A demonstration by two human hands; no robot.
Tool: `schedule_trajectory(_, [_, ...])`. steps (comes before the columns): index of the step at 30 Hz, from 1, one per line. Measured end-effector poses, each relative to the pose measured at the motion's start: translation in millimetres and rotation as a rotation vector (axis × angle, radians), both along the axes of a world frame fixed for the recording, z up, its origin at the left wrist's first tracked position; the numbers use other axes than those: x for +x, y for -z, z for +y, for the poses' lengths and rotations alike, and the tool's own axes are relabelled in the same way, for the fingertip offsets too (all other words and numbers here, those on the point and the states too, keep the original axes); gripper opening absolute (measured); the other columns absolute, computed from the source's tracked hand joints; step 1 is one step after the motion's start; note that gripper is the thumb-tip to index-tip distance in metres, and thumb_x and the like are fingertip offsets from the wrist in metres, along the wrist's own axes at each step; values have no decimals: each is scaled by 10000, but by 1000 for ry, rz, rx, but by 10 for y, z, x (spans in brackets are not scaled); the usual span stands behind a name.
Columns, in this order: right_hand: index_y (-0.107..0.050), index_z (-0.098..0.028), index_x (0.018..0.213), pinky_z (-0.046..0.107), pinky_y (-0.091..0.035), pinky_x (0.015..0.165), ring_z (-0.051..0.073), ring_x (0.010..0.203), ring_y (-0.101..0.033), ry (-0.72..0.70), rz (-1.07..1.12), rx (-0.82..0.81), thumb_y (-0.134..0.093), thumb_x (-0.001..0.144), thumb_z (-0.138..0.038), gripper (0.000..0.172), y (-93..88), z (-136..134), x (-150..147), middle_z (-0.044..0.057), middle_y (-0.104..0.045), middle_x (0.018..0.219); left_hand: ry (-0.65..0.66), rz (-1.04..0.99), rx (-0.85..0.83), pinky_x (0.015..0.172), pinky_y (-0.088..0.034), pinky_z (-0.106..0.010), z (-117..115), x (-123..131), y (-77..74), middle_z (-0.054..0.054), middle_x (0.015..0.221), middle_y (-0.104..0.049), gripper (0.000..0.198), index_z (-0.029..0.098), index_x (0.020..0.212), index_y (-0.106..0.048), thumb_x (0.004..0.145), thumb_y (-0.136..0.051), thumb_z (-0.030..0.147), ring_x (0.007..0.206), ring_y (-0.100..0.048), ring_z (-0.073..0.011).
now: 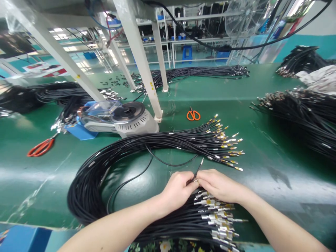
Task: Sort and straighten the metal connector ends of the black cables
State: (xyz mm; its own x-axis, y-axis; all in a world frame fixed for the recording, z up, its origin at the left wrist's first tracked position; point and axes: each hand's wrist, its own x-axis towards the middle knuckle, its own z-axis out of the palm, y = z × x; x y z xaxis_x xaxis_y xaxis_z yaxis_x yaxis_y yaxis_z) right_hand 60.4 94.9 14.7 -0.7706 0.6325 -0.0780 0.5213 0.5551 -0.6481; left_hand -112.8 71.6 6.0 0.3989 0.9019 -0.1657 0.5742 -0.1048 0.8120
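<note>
"Here, what do the left hand (pixel 180 185) and right hand (pixel 217 183) pinch?"
"A black cable (pixel 198 168), below centre; grey machine (pixel 139 126), white post (pixel 143 66) bar the left; green tabletop (pixel 265 154) stretches right, front edge (pixel 28 225) bottom."

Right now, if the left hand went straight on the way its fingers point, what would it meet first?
Past the black cable it holds, the left hand would probably meet the right hand first; whether the two touch is unclear.

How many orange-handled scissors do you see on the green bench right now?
2. One pair of scissors lies left of the grey dispenser; the other pair lies just beyond the black cable bundle. More may be hidden.
</note>
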Motion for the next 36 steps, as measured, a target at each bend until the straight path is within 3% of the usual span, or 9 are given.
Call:
schedule_trajectory(6, [-420, -170, 653, 219, -315, 554, 107, 581, -408, -5, 69, -17, -322, 907, -217, 276, -51, 24, 30, -17, -443, 621, 13, -29, -12, 499, -239, -210, 39, 9, -81, 56, 511, -353, 300, 154, 534, -377, 771, -504, 286, 517, -300, -77])
schedule_trajectory(9, [-525, -163, 771, 213, -348, 589, 109, 624, -457, 45, 143, -58, -381, 892, -242, 205, -101, 82, 170, -7, -524, 684, 56, -156, -38, 583, -343, -212, 77, -115, -390, 31, 583, -468, 193, 148, 598, -505, 754, -533, 259, 587, -412, -96])
schedule_trajectory(13, [-597, -174, 866, 214, -364, 609, 122, 680, -497, 120, 20, -27, -471, 825, -185, 133, -94, 154, 380, 11, -573, 769, 117, -340, 14, 805, -419, -301, 37, -586, -931, -60, 897, -600, 92, 166, 647, -621, 713, -602, 227, 915, -513, -205])
schedule_trajectory(17, [-623, -188, 860, 211, -381, 621, 135, 741, -521, 34, -99, -23, -526, 756, -140, 150, -59, 136, 389, 22, -577, 863, -33, -400, 169, 853, -445, -345, -123, -1160, -1168, -84, 967, -626, 52, 207, 656, -689, 673, -640, 209, 1079, -457, -283])
schedule_trajectory(22, [-617, -182, 783, 226, -391, 696, 140, 771, -520, -10, -139, 25, -511, 744, -94, 142, -69, 69, 267, 15, -570, 816, -626, -728, 207, 703, -504, -263, -176, -1398, -1105, -46, 914, -611, 65, 189, 724, -650, 661, -642, 208, 899, -538, -203])
schedule_trajectory(24, [-595, -173, 743, 230, -389, 683, 135, 742, -512, 9, -134, 39, -481, 773, -96, 141, -77, 62, 246, 16, -564, 792, -680, -835, 140, 623, -498, -264, -145, -1258, -1061, -16, 785, -591, 54, 201, 750, -593, 707, -602, 234, 769, -552, -168])
schedule_trajectory(28, [-516, -165, 717, 231, -376, 624, 121, 667, -474, 89, -17, 12, -404, 850, -142, 176, -124, 53, 242, 6, -536, 728, -422, -650, -50, 414, -288, -167, -81, -661, -879, 60, 548, -410, 88, 206, 782, -513, 787, -504, 294, 439, -334, -65])
schedule_trajectory(32, [-454, -170, 747, 216, -378, 577, 108, 624, -463, 188, 153, -137, -359, 879, -171, 163, -191, 5, 235, -9, -507, 691, -18, -70, 65, 561, -321, -207, 11, -119, -555, 32, 657, -499, 131, 160, 729, -569, 645, -614, 249, 612, -419, -102])
schedule_trajectory(36, [-426, -173, 731, 206, -379, 552, 98, 592, -458, 242, 231, -212, -358, 873, -176, 158, -156, -26, 205, -22, -477, 663, 73, 46, 20, 547, -284, -204, 87, 32, -263, 53, 574, -468, 139, 154, 609, -534, 675, -558, 273, 580, -391, -94])
